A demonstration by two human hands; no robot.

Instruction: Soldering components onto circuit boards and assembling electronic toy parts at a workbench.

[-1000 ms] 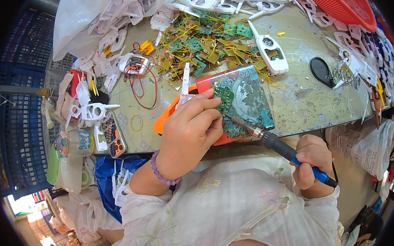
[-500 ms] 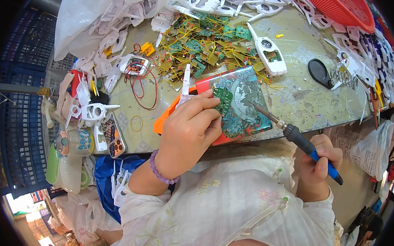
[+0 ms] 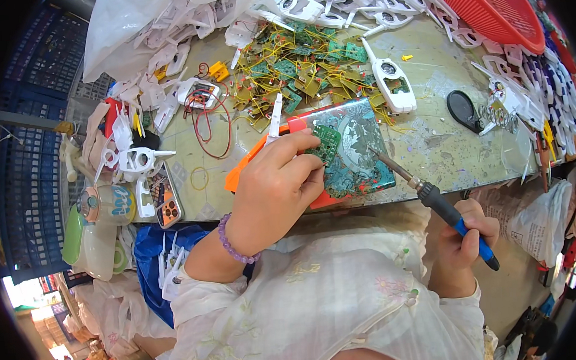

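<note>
Pinched in the fingertips of my left hand (image 3: 281, 174) is a small green circuit board (image 3: 326, 143). It is held over a dark patterned book (image 3: 364, 133) with a red edge, which lies at the front of the table. My right hand (image 3: 468, 232) is closed around the blue handle of a soldering iron (image 3: 442, 206). The iron's tip points up and left over the book, apart from the board. Beside my left hand, a white plastic piece (image 3: 276, 119) stands out near an orange object (image 3: 239, 175), partly hidden by the hand.
A heap of green boards with yellow wires (image 3: 295, 72) spreads behind the book. White plastic housings (image 3: 392, 83) lie around it, many under a red basket (image 3: 487, 10). To the right sit a black round stand (image 3: 463, 110) and a coil spring (image 3: 503, 113); to the left, a phone (image 3: 166, 199).
Both hands keep nearly the same place and hold. The whole view has shifted slightly; the board and the iron remain apart.
</note>
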